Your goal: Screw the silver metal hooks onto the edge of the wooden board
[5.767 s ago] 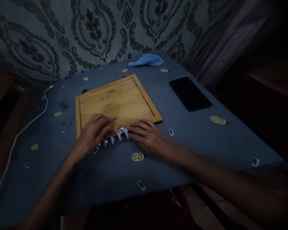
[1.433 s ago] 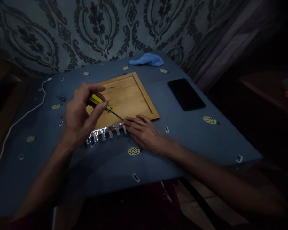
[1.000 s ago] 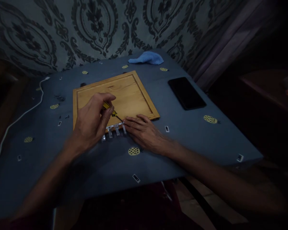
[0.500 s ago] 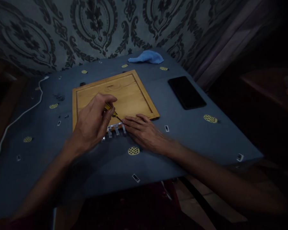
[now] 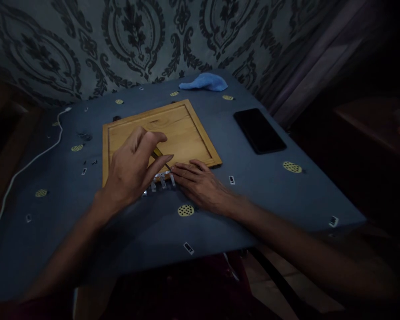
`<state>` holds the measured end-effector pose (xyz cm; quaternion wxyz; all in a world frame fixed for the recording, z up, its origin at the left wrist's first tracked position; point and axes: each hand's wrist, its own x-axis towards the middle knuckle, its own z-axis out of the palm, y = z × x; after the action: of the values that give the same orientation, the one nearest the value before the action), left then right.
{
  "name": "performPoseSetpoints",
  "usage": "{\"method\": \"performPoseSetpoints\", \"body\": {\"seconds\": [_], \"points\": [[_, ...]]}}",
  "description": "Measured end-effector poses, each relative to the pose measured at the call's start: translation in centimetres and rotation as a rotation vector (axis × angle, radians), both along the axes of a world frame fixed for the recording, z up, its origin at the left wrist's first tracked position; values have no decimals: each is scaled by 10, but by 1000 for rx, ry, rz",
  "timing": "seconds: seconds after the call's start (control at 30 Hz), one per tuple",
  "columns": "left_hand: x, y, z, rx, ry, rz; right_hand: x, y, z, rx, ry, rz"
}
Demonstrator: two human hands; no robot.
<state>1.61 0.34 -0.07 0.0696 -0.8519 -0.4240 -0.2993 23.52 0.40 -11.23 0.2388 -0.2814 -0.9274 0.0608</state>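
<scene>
A yellow-handled screwdriver (image 5: 157, 152) is in my left hand (image 5: 128, 166), which is closed loosely around its handle with the thumb out to the right. The screwdriver leans, its tip down at the right end of a shiny metal hook rail (image 5: 162, 178). That rail lies along the near edge of a framed wooden board (image 5: 173, 129), its hooks pointing toward me. My right hand (image 5: 200, 184) rests flat, fingers stretched out over the board's near edge, fingertips beside the screwdriver tip and the rail's end. My left hand hides part of the rail.
On the blue patterned tablecloth (image 5: 253, 195) a black phone (image 5: 259, 130) lies right of the board. Behind it sits a blue cloth (image 5: 206, 82). Small dark screws (image 5: 93, 162) lie to the left, and a white cable (image 5: 36, 155) runs along the left side.
My left hand has shifted slightly up and right, with the thumb more stretched out and the screwdriver handle more covered. The right hand stays put.
</scene>
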Motion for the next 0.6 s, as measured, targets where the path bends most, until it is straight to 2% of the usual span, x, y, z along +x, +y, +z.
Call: {"method": "performPoseSetpoints", "body": {"seconds": [0.23, 0.33, 0.5, 0.6], "points": [[2, 5, 7, -105, -93, -12, 1, 0, -3, 22, -3, -11], [0, 4, 5, -142, -136, -13, 2, 0, -3, 18, -13, 5], [-1, 2, -2, -141, -133, -52, 2, 1, -5, 22, -18, -2], [0, 3, -4, -84, -117, -71, 2, 0, -5, 23, -22, -9]]}}
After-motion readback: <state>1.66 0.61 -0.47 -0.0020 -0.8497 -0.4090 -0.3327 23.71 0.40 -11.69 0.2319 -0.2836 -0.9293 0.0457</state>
